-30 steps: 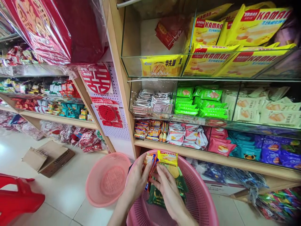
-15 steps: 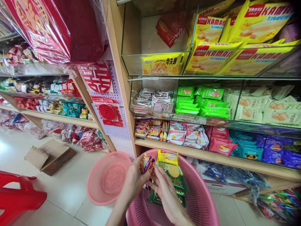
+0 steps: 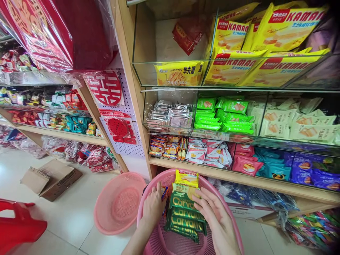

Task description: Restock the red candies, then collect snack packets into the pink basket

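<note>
A pink plastic basket (image 3: 233,226) stands in front of me, with both my hands inside it. My left hand (image 3: 153,207) is at its left side, fingers curled at small orange-and-blue snack packs (image 3: 165,193), which it partly hides. Stacked in the middle are dark green Carvalfo-like biscuit packs (image 3: 186,225), their lettering partly covered. Behind them lies a yellow KAMAN wafer pack (image 3: 186,178), at the basket's far rim. My right hand (image 3: 216,216) is open, its fingers apart and its fingertips against the right edge of the green packs.
A smaller pink basket (image 3: 117,202) sits on the floor to the left. Beyond it are a cardboard box (image 3: 57,180) and a red stool (image 3: 23,221). Shelves (image 3: 239,173) of wrapped snacks behind glass rise right ahead. A plastic bag of colourful sweets (image 3: 313,226) lies lower right.
My hands have moved apart: the left lower to the basket's left side with the orange-and-blue packs, the right to the right, opening. More of the green stack now shows.
</note>
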{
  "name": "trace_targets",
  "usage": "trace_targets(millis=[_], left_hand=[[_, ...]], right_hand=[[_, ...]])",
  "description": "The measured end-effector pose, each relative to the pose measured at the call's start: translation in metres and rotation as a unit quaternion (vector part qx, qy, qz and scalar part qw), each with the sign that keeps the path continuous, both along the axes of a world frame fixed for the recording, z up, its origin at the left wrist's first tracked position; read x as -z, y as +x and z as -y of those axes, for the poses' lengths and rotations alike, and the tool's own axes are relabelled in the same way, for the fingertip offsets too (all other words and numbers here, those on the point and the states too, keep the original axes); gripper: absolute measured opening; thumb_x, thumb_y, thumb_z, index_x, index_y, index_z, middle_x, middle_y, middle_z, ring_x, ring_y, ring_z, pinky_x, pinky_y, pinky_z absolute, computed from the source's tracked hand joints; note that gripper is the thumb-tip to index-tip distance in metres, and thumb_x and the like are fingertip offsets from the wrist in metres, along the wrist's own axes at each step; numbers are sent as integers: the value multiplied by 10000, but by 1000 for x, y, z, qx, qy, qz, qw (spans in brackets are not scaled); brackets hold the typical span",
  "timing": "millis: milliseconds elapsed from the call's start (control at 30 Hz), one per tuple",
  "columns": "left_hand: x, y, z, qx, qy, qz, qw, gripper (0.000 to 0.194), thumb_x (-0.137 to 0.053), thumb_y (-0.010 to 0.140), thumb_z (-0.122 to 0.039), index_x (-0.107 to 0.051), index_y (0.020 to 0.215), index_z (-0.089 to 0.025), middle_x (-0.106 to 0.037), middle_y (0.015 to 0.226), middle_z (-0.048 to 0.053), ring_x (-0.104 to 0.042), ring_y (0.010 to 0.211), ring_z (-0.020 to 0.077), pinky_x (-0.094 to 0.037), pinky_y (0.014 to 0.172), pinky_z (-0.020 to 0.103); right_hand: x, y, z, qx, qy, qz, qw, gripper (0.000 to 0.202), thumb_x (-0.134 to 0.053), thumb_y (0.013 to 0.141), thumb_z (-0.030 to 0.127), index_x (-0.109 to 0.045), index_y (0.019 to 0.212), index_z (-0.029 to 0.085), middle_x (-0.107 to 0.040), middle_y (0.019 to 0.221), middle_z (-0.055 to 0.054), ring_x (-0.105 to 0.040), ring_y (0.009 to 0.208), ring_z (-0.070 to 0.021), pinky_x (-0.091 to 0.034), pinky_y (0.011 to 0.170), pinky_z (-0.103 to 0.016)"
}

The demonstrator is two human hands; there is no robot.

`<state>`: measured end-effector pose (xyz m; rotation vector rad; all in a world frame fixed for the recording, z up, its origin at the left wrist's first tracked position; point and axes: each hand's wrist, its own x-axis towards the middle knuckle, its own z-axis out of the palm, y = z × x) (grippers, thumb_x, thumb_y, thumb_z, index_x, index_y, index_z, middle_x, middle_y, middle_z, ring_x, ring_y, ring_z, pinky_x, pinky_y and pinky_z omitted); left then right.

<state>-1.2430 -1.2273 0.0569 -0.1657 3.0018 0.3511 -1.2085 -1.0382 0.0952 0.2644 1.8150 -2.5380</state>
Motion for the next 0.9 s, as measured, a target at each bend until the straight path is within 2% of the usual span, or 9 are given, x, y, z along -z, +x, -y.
trace_targets(millis=[100,267,367,467,600,700,767,800,900], left_hand=[[3,-3,-4,2,-39,22,999,511,-385,886,-188,-343,1384,-78,-622,1163,169,-655,969,267,-513,701,314],[12,-6,-8,-4,-68,53,996,605,-408,828,-94,-293,1421,-124,-627,1152,164,-689,863,244,-514,639,295],[15,-5,-8,-6,-66,51,996,598,-421,834,-121,-304,1420,-144,-613,1175,170,-689,862,232,-508,640,273],[9,-1,-5,-1,-44,54,998,642,-491,799,-171,-310,1413,-123,-585,1222,176,-668,929,257,-511,688,290],[-12,3,8,24,-2,38,999,597,-534,794,-220,-379,1356,-91,-574,1254,178,-613,1064,260,-480,850,313],[-38,-10,25,38,10,-8,999,379,-510,849,-276,-522,1195,-124,-663,1101,132,-642,1004,246,-496,810,311],[-58,-29,38,50,-3,-80,996,267,-487,875,-288,-570,1083,-143,-695,973,98,-670,901,225,-508,740,291],[-67,-41,45,63,-26,-133,989,252,-468,885,-267,-562,1086,-148,-695,944,85,-674,860,213,-507,718,283],[-90,-84,58,83,-53,-190,977,286,-388,918,-243,-519,1148,-134,-657,1029,106,-645,928,209,-498,776,295]], right_hand=[[2,1,0,-7,6,2,1000,455,-642,762,494,-558,1134,245,-615,1236,-92,-600,1097,-259,-473,945,-396],[5,4,5,-24,15,4,1000,429,-661,744,487,-599,1090,241,-615,1231,-90,-617,1062,-255,-489,923,-375],[5,7,10,-4,14,4,1000,408,-677,724,488,-633,1042,236,-638,1192,-88,-637,1021,-253,-509,884,-353],[4,8,11,14,13,6,1000,395,-686,711,495,-656,1007,236,-659,1152,-87,-649,992,-250,-526,842,-331],[4,7,6,-9,14,15,1000,406,-717,681,491,-668,994,238,-663,1152,-90,-648,1002,-252,-533,828,-313],[7,6,1,-7,20,13,1000,403,-709,686,502,-673,989,238,-666,1149,-88,-650,1002,-248,-534,831,-304],[9,6,-1,-11,21,15,1000,416,-715,675,512,-679,981,233,-671,1144,-92,-654,991,-254,-541,824,-310],[10,6,-2,-14,21,17,1000,427,-720,665,517,-683,977,228,-673,1141,-96,-657,984,-258,-546,818,-315],[14,6,-6,-18,23,25,999,457,-726,648,530,-686,975,213,-680,1128,-104,-660,972,-264,-554,812,-322]])
